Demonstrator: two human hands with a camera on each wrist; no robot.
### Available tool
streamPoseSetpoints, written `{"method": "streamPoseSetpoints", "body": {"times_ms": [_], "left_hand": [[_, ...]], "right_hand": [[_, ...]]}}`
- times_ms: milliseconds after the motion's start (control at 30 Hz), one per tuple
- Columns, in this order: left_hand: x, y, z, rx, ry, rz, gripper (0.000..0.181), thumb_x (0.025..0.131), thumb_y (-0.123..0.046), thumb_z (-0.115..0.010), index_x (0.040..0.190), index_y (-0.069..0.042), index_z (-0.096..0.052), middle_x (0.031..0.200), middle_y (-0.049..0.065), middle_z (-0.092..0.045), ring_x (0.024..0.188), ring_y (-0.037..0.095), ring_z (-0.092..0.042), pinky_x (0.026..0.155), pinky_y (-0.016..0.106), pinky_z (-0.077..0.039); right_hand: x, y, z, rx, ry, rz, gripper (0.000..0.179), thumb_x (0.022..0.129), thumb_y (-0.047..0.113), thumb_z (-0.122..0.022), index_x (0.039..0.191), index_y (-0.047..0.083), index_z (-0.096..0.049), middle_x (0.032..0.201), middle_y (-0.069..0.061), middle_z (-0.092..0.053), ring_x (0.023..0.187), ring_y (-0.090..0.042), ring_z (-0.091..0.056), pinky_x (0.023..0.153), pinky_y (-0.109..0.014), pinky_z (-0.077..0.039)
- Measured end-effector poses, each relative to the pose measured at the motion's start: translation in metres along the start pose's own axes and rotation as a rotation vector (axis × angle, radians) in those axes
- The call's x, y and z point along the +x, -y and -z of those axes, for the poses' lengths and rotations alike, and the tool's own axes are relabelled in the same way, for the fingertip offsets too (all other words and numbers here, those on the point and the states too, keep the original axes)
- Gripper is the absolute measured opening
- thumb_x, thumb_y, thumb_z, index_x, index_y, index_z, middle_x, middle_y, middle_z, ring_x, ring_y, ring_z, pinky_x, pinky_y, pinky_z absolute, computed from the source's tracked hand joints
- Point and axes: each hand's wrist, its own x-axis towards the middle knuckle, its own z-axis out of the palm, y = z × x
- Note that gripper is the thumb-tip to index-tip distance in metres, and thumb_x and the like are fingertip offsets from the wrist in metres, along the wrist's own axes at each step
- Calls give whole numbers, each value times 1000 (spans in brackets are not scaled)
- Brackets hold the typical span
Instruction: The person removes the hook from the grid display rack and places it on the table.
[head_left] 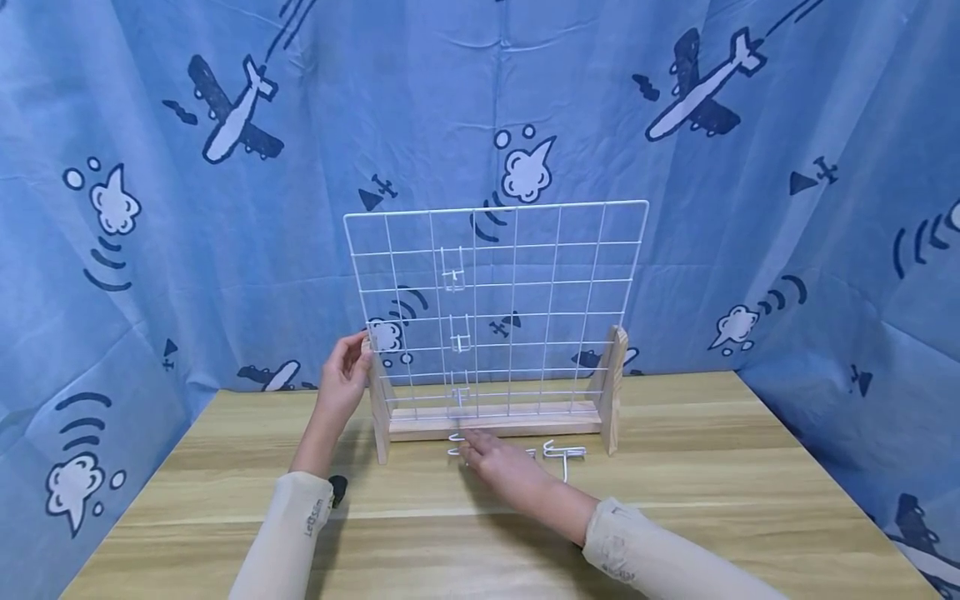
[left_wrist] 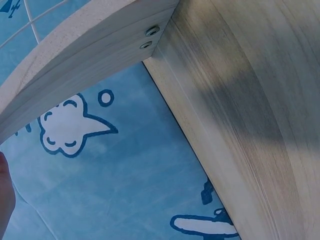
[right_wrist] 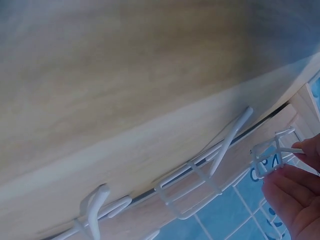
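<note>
A white wire grid panel [head_left: 495, 286] stands in a wooden stand [head_left: 495, 425] on the table. My left hand [head_left: 345, 382] grips the upper end of the stand's left upright [head_left: 377, 400]; only an edge of that hand shows in the left wrist view. In front of the stand's base, my right hand [head_left: 501, 467] pinches a white wire hook [right_wrist: 291, 150] between thumb and fingers. Its prongs point left in the head view. An upper hook [head_left: 453, 281], a middle hook [head_left: 460, 342] and a lower hook [head_left: 460, 393] hang in one column on the grid's left half.
Another white hook [head_left: 564, 451] lies on the wooden table [head_left: 420, 533] in front of the base, right of my right hand. One more beside it is partly hidden by that hand. A blue curtain [head_left: 315, 192] with printed planes surrounds the table behind and at the sides.
</note>
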Motion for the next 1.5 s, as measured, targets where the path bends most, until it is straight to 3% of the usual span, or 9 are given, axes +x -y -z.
{"method": "streamPoseSetpoints", "body": {"times_ms": [433, 600, 767, 967, 1200, 1500], "left_hand": [[0, -2, 1, -3, 13, 5, 38, 101, -13, -47, 138, -1, -42, 139, 17, -47, 130, 24, -42, 110, 27, -36], [0, -2, 2, -7, 13, 6, 38, 102, -12, -46, 137, 0, -42, 138, 17, -46, 131, 24, -42, 109, 25, -36], [0, -1, 1, -8, 18, 3, 38, 102, -11, -46, 137, 0, -42, 138, 17, -47, 130, 24, -43, 108, 24, -38], [0, -1, 1, -11, 13, -10, 37, 101, -9, -46, 137, 1, -42, 138, 18, -47, 129, 24, -43, 105, 19, -39], [0, -2, 1, 0, 6, -16, 37, 101, -8, -46, 137, 2, -42, 136, 19, -48, 128, 24, -44, 104, 16, -39], [-2, -2, 0, 7, 4, -28, 37, 101, -8, -47, 136, 1, -42, 135, 18, -48, 128, 24, -44, 107, 19, -38]], "right_hand": [[2, 8, -1, -78, 130, -39, 30, 87, -2, -62, 116, 2, -66, 128, -20, -59, 114, -31, -60, 89, -38, -55], [1, 11, 0, -153, 163, -9, 34, 86, -2, -63, 119, 2, -64, 129, -18, -59, 115, -30, -59, 91, -36, -55], [-3, 14, -1, -244, 169, 35, 35, 88, 1, -61, 124, 0, -61, 131, -20, -56, 118, -30, -57, 99, -35, -50], [-6, 18, -2, -202, 150, 2, 35, 99, 21, -53, 126, -1, -59, 133, -23, -54, 120, -34, -55, 99, -42, -49], [-8, 24, -1, -188, 193, -51, 36, 99, 26, -52, 129, 9, -61, 139, -21, -49, 123, -35, -51, 100, -46, -48], [-12, 28, 1, -250, 174, -48, 34, 96, 28, -57, 127, 15, -62, 138, -19, -50, 122, -34, -52, 99, -47, -48]]}}
